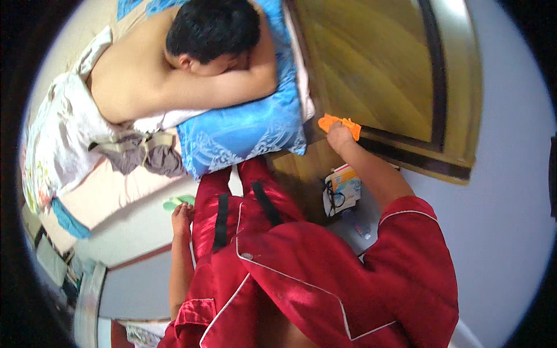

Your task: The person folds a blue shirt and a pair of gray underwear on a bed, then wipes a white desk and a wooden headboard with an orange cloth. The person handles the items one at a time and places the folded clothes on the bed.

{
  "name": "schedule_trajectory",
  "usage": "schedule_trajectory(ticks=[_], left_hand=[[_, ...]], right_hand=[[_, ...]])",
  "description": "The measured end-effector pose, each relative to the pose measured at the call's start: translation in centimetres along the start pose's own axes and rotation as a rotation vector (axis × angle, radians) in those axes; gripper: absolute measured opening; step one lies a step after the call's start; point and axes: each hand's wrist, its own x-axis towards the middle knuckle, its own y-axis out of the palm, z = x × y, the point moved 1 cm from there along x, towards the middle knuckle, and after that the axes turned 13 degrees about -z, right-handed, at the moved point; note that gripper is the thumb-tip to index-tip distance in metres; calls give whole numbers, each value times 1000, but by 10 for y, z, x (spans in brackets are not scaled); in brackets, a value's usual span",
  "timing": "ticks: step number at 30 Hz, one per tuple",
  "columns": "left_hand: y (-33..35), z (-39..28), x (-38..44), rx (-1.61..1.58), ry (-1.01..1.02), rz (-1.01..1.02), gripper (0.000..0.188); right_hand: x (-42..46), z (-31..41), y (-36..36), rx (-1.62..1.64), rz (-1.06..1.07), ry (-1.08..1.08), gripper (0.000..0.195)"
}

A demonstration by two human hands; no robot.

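My right hand is closed around an orange cloth. The cloth is at the lower corner of a wooden headboard, beside the bed; I cannot tell if it touches the wood. Hanging loosely beside my red satin trousers, my left hand has its fingers a little curled and holds nothing. Just past it, a green slipper shows on the floor. A blue patterned pillow lies at the near edge of the bed, right before my legs.
A person lies face down on the bed, head and arms on the blue bedding. Brown-grey clothing and a white floral sheet lie nearby. By my right side are a wooden bedside surface, black-framed glasses on printed packets, and a clear bottle.
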Motion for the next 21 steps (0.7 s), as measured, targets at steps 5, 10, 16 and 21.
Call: schedule_trajectory(ticks=[5, 10, 16, 21], left_hand=[[-7, 7, 18, 11, -5, 15, 33], [-15, -28, 56, 254, 66, 147, 32], [-57, -32, 60, 168, 48, 17, 25], [-51, -23, 87, 293, -1, 105, 23]], right_hand=[[-97, -87, -62, -29, -470, 41, 19], [-241, -141, -100, -150, -445, 252, 31], [-272, -156, -166, 201, -742, 883, 27], [-334, -142, -123, 175, -1131, 1450, 22]])
